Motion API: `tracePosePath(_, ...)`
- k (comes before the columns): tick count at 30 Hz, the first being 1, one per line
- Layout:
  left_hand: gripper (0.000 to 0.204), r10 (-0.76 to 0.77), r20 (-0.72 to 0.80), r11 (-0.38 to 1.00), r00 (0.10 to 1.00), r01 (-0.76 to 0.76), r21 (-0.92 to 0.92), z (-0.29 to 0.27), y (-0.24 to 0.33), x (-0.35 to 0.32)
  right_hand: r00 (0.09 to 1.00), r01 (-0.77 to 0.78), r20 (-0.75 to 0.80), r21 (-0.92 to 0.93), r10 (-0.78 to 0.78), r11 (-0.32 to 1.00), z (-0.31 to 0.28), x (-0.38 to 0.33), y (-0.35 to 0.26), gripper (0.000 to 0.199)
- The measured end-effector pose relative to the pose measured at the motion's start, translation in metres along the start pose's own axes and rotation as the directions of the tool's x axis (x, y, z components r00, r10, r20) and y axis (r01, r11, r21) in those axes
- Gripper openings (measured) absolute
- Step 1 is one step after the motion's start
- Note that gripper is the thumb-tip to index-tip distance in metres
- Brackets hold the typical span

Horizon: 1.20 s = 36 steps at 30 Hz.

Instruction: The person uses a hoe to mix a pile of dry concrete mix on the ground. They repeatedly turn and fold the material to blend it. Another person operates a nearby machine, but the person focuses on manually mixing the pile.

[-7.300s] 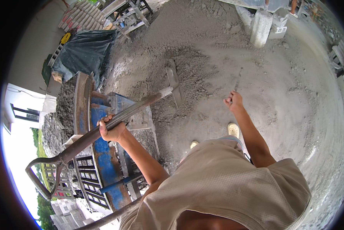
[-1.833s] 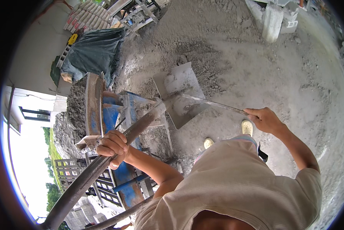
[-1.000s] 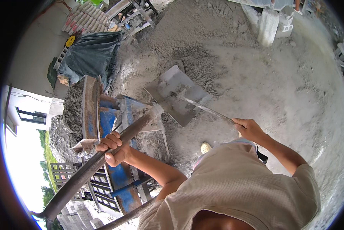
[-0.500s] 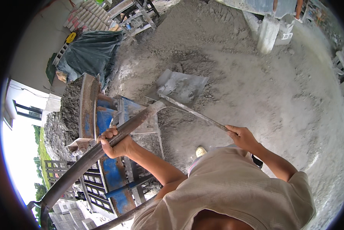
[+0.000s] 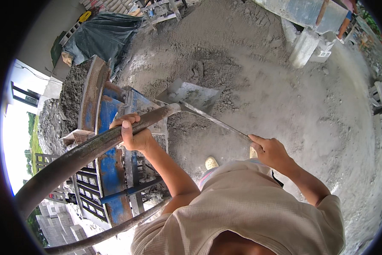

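Note:
My left hand (image 5: 133, 132) is wrapped round the thick dark shaft of a shovel, which slants from the lower left up to the middle. Its broad grey blade (image 5: 195, 95) is held out in front of me above the ground, with grey residue on it. In my right hand (image 5: 272, 151) is a thin, flat metal bar (image 5: 225, 124), gripped by its near end. The bar's far end meets the blade close to the shaft's socket. Just beyond and under my left hand stands a blue, rusty block-making machine (image 5: 114, 165).
A grey sand heap (image 5: 225, 25) rises ahead. A dark green tarp (image 5: 101, 34) covers something at the far left. Concrete blocks (image 5: 306, 49) stand near a metal trough (image 5: 306, 12) at the far right, where another person's leg (image 5: 344, 29) shows. A metal tube (image 5: 114, 229) crosses the lower left.
The view has shifted, and the shovel blade now appears a little higher and further left. The bar's far end has moved slightly along the blade. Both hands keep their grips.

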<state>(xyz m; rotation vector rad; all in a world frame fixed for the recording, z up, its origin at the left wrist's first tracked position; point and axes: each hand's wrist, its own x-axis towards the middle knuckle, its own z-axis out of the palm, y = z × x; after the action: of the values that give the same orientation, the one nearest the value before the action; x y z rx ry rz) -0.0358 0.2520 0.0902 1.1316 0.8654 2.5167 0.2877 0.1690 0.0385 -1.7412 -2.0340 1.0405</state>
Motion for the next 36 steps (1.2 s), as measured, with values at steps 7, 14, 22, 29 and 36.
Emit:
tracePosePath(7,0.023,0.036,0.018,0.991,0.999,-0.038,0.129,-0.006,0.000,-0.004,0.997,-0.008,0.073,-0.009,0.009,1.000,0.009,-0.005,-0.005,0.032)
tracePosePath(14,0.021,0.062,0.018,0.991,0.998,-0.063,0.115,-0.020,0.001,-0.001,0.998,-0.018,0.061,0.012,0.017,1.000,0.026,0.009,-0.010,0.032)
tracePosePath(22,0.021,0.092,0.087,0.991,0.992,-0.100,0.089,-0.034,0.003,0.001,0.995,-0.067,0.067,-0.050,0.070,0.996,0.032,0.026,-0.007,0.032)
tracePosePath(29,0.020,0.074,0.108,0.994,0.991,-0.082,0.069,-0.033,0.008,0.005,0.992,-0.047,0.123,0.038,0.042,0.998,0.027,0.009,-0.004,0.031)
tracePosePath(36,0.021,0.087,0.132,0.984,0.987,-0.106,0.145,-0.028,0.005,0.002,0.983,-0.085,0.170,0.103,0.067,0.991,0.031,0.011,-0.006,0.033)
